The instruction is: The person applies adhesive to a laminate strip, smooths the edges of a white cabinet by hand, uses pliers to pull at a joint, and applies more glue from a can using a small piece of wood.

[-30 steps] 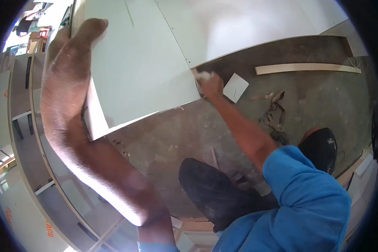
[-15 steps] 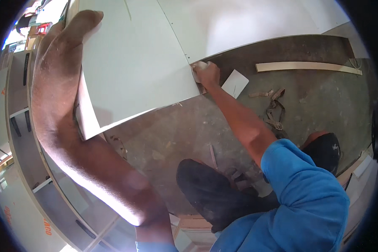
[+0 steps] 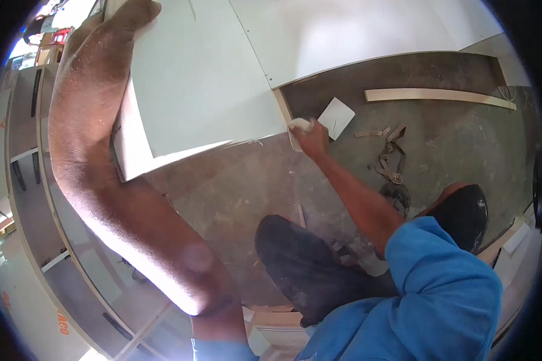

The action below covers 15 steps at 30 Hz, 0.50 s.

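Here, in the head view, the one view there is, the pale green panel (image 3: 199, 90) is the landmark: it is tipped up off the grey floor (image 3: 235, 198), its white lower edge standing clear of the concrete. The left hand (image 3: 126, 18) reaches up along the panel's left side and lies flat against its upper edge, fingers stretched wide rather than curled, steadying the sheet. The right hand (image 3: 310, 137) sits at the panel's lower right corner, closed narrow around a small white wad (image 3: 300, 124), perhaps a cloth or pad, though I cannot tell which; the wad touches the raw wooden edge strip (image 3: 286, 114) that runs up that side of the panel. Judging by this, the work on that edge is under way at its bottom end; how much of the strip above has been treated I cannot tell, since it looks the same bare wood all along. Just to the right of the corner lies a small white square piece (image 3: 336, 117) flat on the floor, and further right some wood scraps and a strap (image 3: 391, 162). Well right of the panel a long pale wooden batten (image 3: 439, 96) rests on the floor. A second large white sheet (image 3: 355, 30) lies beyond the panel's top right. To the panel's left stand grey shelving units (image 3: 24, 180).
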### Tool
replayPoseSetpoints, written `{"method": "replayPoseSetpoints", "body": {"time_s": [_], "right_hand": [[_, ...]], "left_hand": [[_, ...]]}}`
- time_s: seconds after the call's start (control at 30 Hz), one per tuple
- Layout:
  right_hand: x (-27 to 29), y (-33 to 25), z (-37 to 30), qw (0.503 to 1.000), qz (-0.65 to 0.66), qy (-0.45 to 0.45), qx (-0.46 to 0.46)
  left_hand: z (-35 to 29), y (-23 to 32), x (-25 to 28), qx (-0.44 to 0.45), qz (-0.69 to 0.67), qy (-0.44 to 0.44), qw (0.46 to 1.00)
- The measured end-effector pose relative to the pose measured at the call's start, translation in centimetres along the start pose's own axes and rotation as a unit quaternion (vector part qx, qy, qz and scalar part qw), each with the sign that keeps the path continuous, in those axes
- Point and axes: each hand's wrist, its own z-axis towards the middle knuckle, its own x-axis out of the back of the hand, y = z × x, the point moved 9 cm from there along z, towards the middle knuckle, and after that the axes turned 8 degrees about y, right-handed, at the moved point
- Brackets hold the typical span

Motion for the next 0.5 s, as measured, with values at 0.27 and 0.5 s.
{"method": "replayPoseSetpoints", "body": {"time_s": [0.27,0.5], "right_hand": [[0.1,-0.2,0.2,0.998,-0.02,0.035,0.047],[1.4,0.2,-0.7,0.999,0.012,0.026,0.017]], "left_hand": [[0.1,0.3,-0.3,-0.007,-0.001,-0.004,1.0],[0.2,-0.3,-1.5,-0.009,-0.005,-0.014,1.0]]}}
